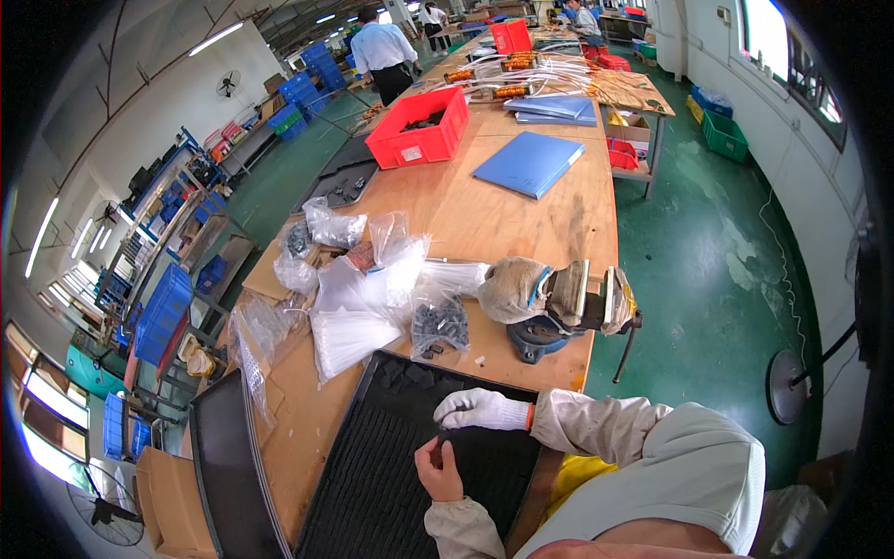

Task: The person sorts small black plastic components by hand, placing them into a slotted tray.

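Observation:
My left hand [438, 471], bare, is over a black tray [363, 373] with its thumb and fingers bent together. Just beyond it, my right hand [482, 410] in a white knit glove has its fingers curled close to the left fingertips. Something small and dark seems to be between the two hands, but its kind cannot be made out. Small flat black pieces [372, 475] lie in close rows across the tray. At its far end are loose black pieces [402, 376] in a jumble.
A bench vise [549, 303] wrapped in cloth stands at the table's right edge. Beyond the tray lie a clear bag of dark parts [440, 324] and white plastic bags [358, 303]. Farther off are a red bin [419, 128] and a blue folder [529, 163]. Left is another black tray [233, 466].

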Demonstrator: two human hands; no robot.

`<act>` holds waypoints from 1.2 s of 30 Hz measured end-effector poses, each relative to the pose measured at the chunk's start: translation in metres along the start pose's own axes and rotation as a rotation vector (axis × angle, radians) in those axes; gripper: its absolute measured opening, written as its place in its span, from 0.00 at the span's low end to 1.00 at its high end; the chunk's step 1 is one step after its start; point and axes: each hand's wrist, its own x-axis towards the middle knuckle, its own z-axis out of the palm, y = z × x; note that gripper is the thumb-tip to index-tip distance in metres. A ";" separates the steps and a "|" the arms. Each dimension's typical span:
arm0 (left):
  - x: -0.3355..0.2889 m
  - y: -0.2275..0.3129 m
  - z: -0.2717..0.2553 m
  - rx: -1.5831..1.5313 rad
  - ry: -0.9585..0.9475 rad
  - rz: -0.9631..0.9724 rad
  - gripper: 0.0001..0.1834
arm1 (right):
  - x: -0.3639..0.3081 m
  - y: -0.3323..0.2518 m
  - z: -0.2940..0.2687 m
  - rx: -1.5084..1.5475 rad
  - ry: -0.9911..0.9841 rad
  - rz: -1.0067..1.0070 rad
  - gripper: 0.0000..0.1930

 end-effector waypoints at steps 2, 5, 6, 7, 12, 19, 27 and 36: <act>0.000 0.002 -0.001 0.036 0.005 0.008 0.15 | -0.001 -0.004 0.001 -0.004 -0.001 -0.006 0.11; 0.001 0.003 0.000 0.024 0.009 0.003 0.15 | -0.002 -0.005 -0.001 0.030 -0.016 0.035 0.11; 0.001 0.003 0.000 0.023 0.008 0.004 0.15 | -0.002 -0.006 -0.001 0.030 -0.015 0.034 0.11; 0.001 0.001 -0.001 0.010 0.008 -0.002 0.15 | -0.002 -0.006 0.000 0.016 -0.012 0.038 0.11; 0.001 -0.001 -0.001 -0.062 -0.026 -0.008 0.14 | -0.002 -0.008 0.002 -0.088 0.023 -0.016 0.11; 0.000 -0.005 0.001 -0.067 -0.003 -0.032 0.14 | -0.003 -0.010 0.002 -0.214 0.016 -0.048 0.11; 0.000 -0.009 -0.001 -0.117 -0.024 -0.037 0.15 | -0.005 -0.005 0.006 -0.421 0.111 -0.040 0.12; 0.001 -0.007 -0.003 -0.192 0.008 -0.104 0.16 | -0.004 -0.005 0.007 -0.463 -0.039 -0.134 0.11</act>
